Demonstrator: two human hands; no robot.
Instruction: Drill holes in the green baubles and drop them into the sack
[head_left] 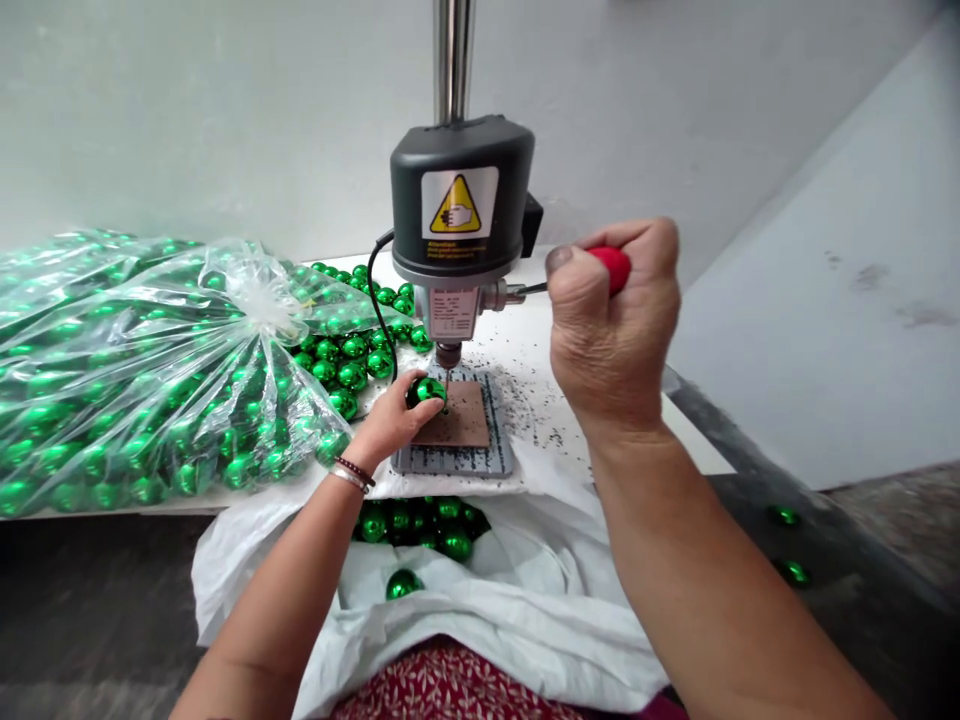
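A shiny green ball is pinched between the thumb and fingers of my left hand, beside the bit of a small drill press. Under the ball lies a brown board on the grey slotted base of the press. My right hand is wrapped round the red knob of the feed lever, to the right of the motor head. Whether the bit touches the ball cannot be made out.
A clear plastic bag full of green balls lies at the left, with loose balls beside it. Dark shavings litter the white table. White cloth with several balls hangs in front. Two balls lie on the floor at right.
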